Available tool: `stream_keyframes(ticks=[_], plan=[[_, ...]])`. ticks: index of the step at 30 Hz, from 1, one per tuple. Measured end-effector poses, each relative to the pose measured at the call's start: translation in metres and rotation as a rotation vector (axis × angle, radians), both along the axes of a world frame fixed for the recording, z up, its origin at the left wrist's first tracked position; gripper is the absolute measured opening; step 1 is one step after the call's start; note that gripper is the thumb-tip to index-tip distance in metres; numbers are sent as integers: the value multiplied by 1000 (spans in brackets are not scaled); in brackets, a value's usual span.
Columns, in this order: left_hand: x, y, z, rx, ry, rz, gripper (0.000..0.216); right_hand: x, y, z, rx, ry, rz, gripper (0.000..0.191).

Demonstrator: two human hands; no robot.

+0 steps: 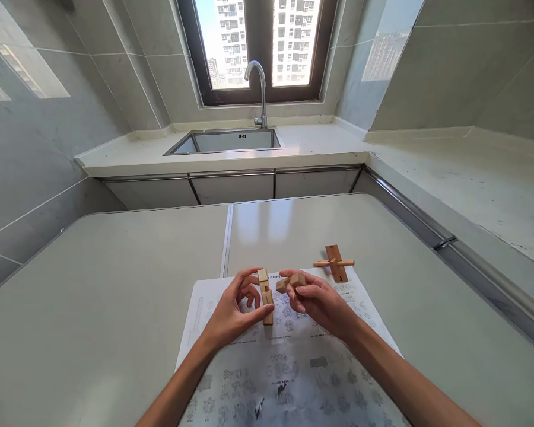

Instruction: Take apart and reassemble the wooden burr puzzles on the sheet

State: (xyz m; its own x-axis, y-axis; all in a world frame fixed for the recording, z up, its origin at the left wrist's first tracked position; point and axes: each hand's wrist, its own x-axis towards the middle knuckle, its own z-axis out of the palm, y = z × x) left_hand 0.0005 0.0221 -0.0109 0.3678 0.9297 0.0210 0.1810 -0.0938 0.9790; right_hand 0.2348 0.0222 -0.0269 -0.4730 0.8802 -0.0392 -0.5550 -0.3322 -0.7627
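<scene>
My left hand (232, 313) pinches an upright notched wooden bar (266, 295) between thumb and fingers, just above a printed paper sheet (289, 362). My right hand (317, 301) grips a second, shorter notched wooden piece (291, 281), held level and close to the top of the upright bar without clearly touching it. Both hands hover over the far end of the sheet, near the middle of the table. A third wooden puzzle part (335, 262), a flat slat crossed by a round peg, lies on the table just beyond the sheet's far right corner.
The white table (115, 296) has a seam down its middle. Beyond it runs a white counter (320, 148) with a steel sink (226, 141) and tap (258, 92) under a window. Another counter (471, 178) runs along the right, edged by a metal rail.
</scene>
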Motion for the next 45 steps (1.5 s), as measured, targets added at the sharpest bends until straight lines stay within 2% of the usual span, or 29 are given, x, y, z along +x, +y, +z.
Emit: stream_keyframes(ticks=[3, 14, 19, 29, 36, 42, 45], plan=[[1, -1, -2, -8, -18, 13, 62, -2, -1, 0, -10, 12, -29, 23], [7, -7, -1, -43, 7, 9, 64, -7, -1, -1, -105, 26, 1, 38], [12, -13, -3, -56, -16, 27, 63, -2, -2, -4, -130, -18, 22, 37], [14, -17, -2, -50, -25, -23, 61, -2, -10, -2, -68, 82, 147, 31], [14, -18, 1, -37, -15, -61, 57, -6, -10, 0, 40, -65, 190, 43], [13, -18, 1, -54, -36, -44, 58, -4, -8, 0, 107, -250, 175, 40], [13, -17, 0, -72, -56, -25, 59, -5, -7, -3, 126, -325, 120, 39]])
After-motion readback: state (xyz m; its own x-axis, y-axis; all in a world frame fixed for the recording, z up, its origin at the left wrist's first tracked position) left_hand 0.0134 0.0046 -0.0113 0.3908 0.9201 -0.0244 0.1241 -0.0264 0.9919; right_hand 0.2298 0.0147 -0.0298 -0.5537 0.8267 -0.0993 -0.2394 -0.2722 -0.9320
